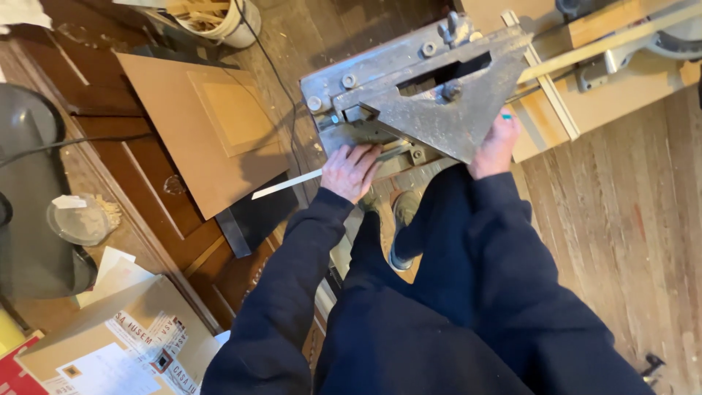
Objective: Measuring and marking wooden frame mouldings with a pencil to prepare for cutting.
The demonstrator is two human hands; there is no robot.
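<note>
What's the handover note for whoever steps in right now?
Left hand: flat, palm down on a thin white strip at the front of the metal cutter, fingers spread.
Right hand: at the cutter's right corner under the triangular plate; grip hidden.
Strip sticks out left of the cutter over a brown board.
Done: strip is in place. Left: can't tell whether it is cut yet.

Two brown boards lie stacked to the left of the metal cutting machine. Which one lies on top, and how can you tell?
The smaller, lighter square board lies on top; its whole outline shows, resting on the larger, darker brown board.
</note>
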